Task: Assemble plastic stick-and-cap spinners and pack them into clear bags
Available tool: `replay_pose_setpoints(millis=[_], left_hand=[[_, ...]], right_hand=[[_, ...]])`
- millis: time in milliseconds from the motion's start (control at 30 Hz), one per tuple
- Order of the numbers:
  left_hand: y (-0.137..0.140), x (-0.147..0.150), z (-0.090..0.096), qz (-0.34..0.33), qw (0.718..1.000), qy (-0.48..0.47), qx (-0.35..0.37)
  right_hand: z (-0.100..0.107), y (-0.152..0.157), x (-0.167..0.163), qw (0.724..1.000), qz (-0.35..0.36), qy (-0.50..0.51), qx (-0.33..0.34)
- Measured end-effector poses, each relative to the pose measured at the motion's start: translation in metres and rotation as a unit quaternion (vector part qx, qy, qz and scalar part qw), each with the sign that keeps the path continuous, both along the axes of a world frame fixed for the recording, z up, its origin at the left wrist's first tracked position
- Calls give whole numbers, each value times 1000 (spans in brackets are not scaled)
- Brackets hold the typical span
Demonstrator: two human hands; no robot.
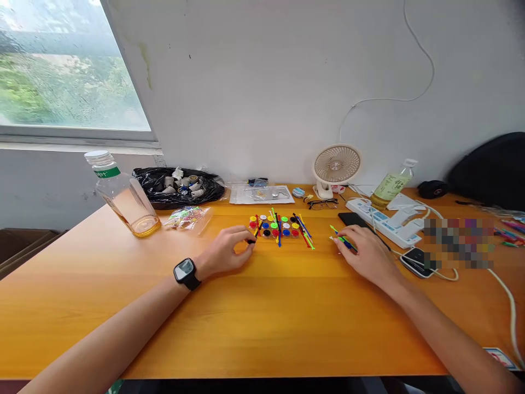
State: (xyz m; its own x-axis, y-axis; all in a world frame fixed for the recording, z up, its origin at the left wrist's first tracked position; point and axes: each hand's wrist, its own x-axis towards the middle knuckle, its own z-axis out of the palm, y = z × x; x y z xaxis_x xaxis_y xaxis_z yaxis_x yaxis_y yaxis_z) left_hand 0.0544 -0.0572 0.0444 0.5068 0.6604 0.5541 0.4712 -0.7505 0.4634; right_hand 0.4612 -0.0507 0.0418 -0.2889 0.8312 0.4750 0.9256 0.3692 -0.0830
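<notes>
My left hand (229,249), with a black watch (186,272) on its wrist, pinches a small black piece (251,241) between thumb and fingertips. Just beyond it are rows of small round discs (286,226) in red, yellow, blue, green, white and black. Thin coloured plastic sticks (279,232) with flared ends lie across these discs in loose groups. To the right, my right hand (365,251) is curled around several more plastic sticks (346,242), green, blue and white ones among them. Its palm hides part of that bunch.
Left are a tilted-looking bottle (131,205), a black plastic bag (164,197) of rubbish and a clear packet (188,219). Behind stand a small fan (337,167) and eyeglasses (323,204). A power strip (383,221), cables and a tea bottle (389,189) are at right.
</notes>
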Motion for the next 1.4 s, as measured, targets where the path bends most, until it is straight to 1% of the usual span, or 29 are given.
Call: replay_pose_setpoints(millis=[100,167,267,367,433,500,533,600,667,733,833,900,1133,1400], left_hand=[[-14,12,8,-42,999,-1,22],[-19,18,8,-61,998,-1,29],[-21,24,0,-79,996,37,-1],[-18,25,-10,-83,993,75,-49],[-16,24,-14,-84,992,68,-68],[-15,23,-14,-80,993,48,-76],[-14,21,-13,-66,994,36,-74],[-9,17,-11,-13,998,21,-61],[-2,11,-11,49,998,28,-37],[5,5,-13,81,994,65,-18],[12,0,-17,78,990,117,-9],[13,0,-18,74,989,131,-9],[11,4,-18,69,989,131,13],[9,4,-17,68,990,124,6]], right_hand=[[13,1,-17,999,17,20,36],[23,2,-33,997,46,39,37],[37,4,-62,992,113,58,9],[45,7,-92,982,176,58,-24],[44,9,-110,977,202,52,-34],[39,10,-126,973,219,47,-47],[35,9,-133,971,228,44,-53],[25,7,-142,968,244,38,-55],[17,4,-146,965,253,35,-54],[11,0,-145,964,257,42,-56],[6,-5,-141,960,267,58,-66],[6,-7,-140,956,277,60,-78],[4,-9,-139,947,301,60,-97],[6,-15,-143,931,336,58,-127]])
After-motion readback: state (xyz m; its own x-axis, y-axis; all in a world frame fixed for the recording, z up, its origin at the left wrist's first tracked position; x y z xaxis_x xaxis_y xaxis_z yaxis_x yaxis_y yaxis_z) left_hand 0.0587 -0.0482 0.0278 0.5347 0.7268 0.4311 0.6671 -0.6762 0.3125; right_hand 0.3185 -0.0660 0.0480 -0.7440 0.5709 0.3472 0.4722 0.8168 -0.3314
